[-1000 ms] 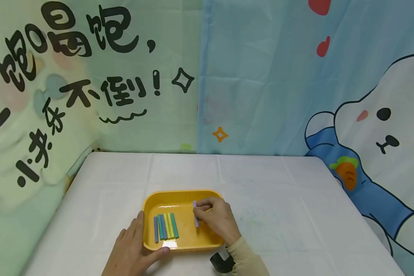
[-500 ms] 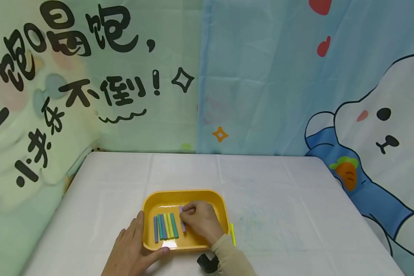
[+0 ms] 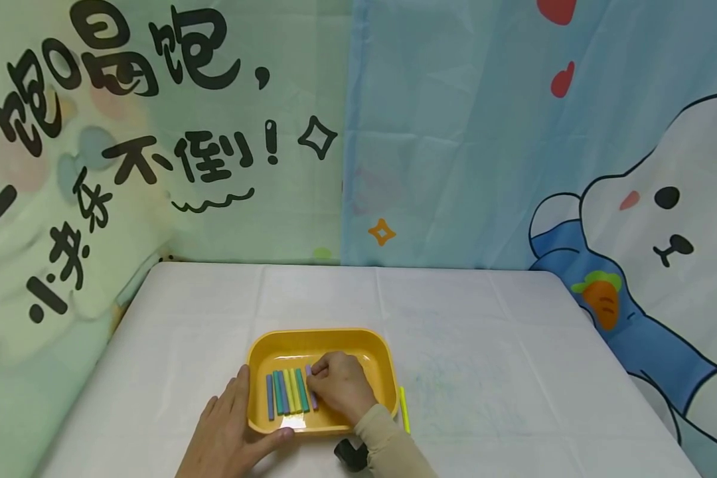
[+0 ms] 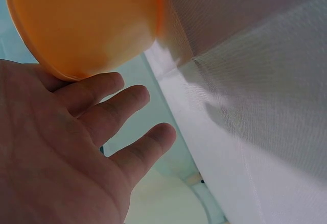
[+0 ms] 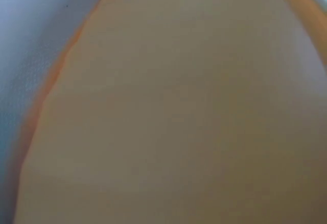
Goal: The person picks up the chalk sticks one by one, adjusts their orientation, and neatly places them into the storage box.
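A yellow tray (image 3: 358, 342) lies on the white table. Inside its left half, a row of slim purple, green and yellow sticks (image 3: 287, 392) stands side by side lengthwise. My right hand (image 3: 343, 387) reaches in from the right and pinches a purple stick (image 3: 313, 393) between thumb and fingers, just right of the row's last green stick. Its lower end shows below my fingertips. My left hand (image 3: 230, 425) rests against the tray's left side with straight fingers, thumb along the front rim. In the left wrist view, those fingers (image 4: 115, 109) lie spread beside the tray wall (image 4: 92, 25).
A bright yellow stick (image 3: 404, 409) lies on the table just right of the tray. A black wrist-worn piece (image 3: 351, 455) shows by my right sleeve. Printed cloth backdrops (image 3: 454, 133) hang behind the table's far edge. Tray floor (image 5: 168, 101) fills the right wrist view.
My right hand has carried the purple stick left across the tray, up close to the row. The yellow stick on the table came into view from behind my arm. The left hand stays put.
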Tool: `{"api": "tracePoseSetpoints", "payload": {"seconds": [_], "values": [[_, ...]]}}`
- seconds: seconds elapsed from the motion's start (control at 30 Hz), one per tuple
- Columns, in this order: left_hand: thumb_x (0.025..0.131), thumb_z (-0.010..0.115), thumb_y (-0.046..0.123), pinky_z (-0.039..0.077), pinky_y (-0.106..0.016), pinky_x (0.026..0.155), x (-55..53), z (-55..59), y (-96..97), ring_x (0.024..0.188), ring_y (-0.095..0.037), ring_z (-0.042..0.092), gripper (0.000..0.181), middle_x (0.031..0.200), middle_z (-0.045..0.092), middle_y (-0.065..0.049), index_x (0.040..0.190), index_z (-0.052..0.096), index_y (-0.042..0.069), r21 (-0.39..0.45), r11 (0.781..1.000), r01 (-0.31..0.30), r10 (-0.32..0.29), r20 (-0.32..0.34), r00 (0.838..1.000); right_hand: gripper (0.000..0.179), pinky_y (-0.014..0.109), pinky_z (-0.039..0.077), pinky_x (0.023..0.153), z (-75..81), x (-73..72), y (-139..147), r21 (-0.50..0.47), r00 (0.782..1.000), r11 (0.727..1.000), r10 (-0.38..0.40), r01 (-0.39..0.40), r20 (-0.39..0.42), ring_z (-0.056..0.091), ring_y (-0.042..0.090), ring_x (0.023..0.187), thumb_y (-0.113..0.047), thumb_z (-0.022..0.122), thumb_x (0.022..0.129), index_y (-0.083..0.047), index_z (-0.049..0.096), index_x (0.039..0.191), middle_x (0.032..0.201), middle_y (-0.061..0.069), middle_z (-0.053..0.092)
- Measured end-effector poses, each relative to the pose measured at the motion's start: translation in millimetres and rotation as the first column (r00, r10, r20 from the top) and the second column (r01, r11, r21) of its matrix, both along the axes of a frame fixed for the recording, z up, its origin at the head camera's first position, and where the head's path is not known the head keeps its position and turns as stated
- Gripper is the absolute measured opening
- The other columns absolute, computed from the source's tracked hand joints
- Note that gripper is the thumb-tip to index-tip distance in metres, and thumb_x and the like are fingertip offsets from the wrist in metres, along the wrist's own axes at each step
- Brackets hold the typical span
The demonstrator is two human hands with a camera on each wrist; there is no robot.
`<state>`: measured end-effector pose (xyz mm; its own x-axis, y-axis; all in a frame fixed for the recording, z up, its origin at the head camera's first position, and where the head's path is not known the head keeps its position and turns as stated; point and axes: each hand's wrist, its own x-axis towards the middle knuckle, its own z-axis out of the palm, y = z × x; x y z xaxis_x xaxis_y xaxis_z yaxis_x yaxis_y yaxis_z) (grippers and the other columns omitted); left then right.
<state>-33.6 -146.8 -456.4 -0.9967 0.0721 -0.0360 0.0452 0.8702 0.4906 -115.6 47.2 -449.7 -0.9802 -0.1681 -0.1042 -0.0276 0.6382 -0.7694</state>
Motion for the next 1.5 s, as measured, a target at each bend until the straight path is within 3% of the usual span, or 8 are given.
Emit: {"api": "tracePoseSetpoints", "payload": {"seconds": [0.37, 0.73, 1.0, 1.2, 1.5], "values": [[0.075, 0.057, 0.087, 0.035, -0.057, 0.112, -0.8, 0.2, 0.7, 0.137, -0.039, 0.046, 0.131, 0.154, 0.041, -0.026, 0.158, 0.02, -0.007, 0.007, 1.0, -0.009, 0.009, 0.021, 1.0, 0.009, 0.027, 0.055, 0.06, 0.7, -0.5, -3, 0.009, 1.0, 1.0, -0.018, 0.018, 0.02, 0.061, 0.011, 0.068, -0.01, 0.079, 0.082, -0.004, 0.072, 0.082, 0.071, -0.002, 0.066], [0.075, 0.057, 0.088, 0.035, -0.057, 0.112, 0.3, 1.9, 0.9, 0.137, -0.039, 0.045, 0.131, 0.155, 0.04, -0.025, 0.159, 0.02, -0.006, 0.008, 1.0, -0.011, 0.011, 0.032, 0.999, 0.015, 0.029, 0.055, 0.062, 7.2, 1.7, 1, 0.013, 0.998, 0.999, -0.042, 0.042, 0.042, 0.061, 0.013, 0.071, -0.018, 0.078, 0.085, -0.005, 0.073, 0.091, 0.077, -0.001, 0.067], [0.074, 0.058, 0.088, 0.035, -0.058, 0.112, -0.6, 1.0, 1.7, 0.136, -0.038, 0.046, 0.132, 0.154, 0.041, -0.026, 0.159, 0.019, -0.006, 0.004, 1.0, -0.019, 0.019, 0.021, 1.0, 0.014, 0.03, 0.056, 0.066, 14.3, -1.2, 14, 0.006, 1.0, 1.0, -0.029, 0.029, -0.003, 0.062, 0.013, 0.073, -0.017, 0.077, 0.084, -0.007, 0.074, 0.093, 0.082, -0.001, 0.069], [0.074, 0.059, 0.088, 0.035, -0.057, 0.113, -1.0, 1.1, 1.9, 0.136, -0.038, 0.046, 0.132, 0.154, 0.041, -0.025, 0.159, 0.019, -0.006, 0.005, 1.0, -0.02, 0.02, 0.023, 1.0, 0.017, 0.029, 0.053, 0.06, 21.7, -1.5, 25, -0.009, 0.999, 0.999, -0.043, 0.043, -0.004, 0.06, 0.013, 0.067, -0.018, 0.075, 0.086, -0.006, 0.073, 0.098, 0.082, 0.0, 0.068], [0.072, 0.057, 0.09, 0.032, -0.057, 0.115, -2.4, 1.6, 2.6, 0.138, -0.038, 0.044, 0.135, 0.156, 0.039, -0.025, 0.16, 0.017, -0.004, 0.008, 0.999, -0.032, 0.032, 0.058, 0.998, 0.022, 0.032, 0.054, 0.067, 38.2, 7.3, 46, -0.025, 0.995, 0.998, -0.058, 0.056, -0.077, 0.061, 0.013, 0.072, -0.019, 0.072, 0.088, -0.005, 0.075, 0.104, 0.086, -0.001, 0.069]]}}
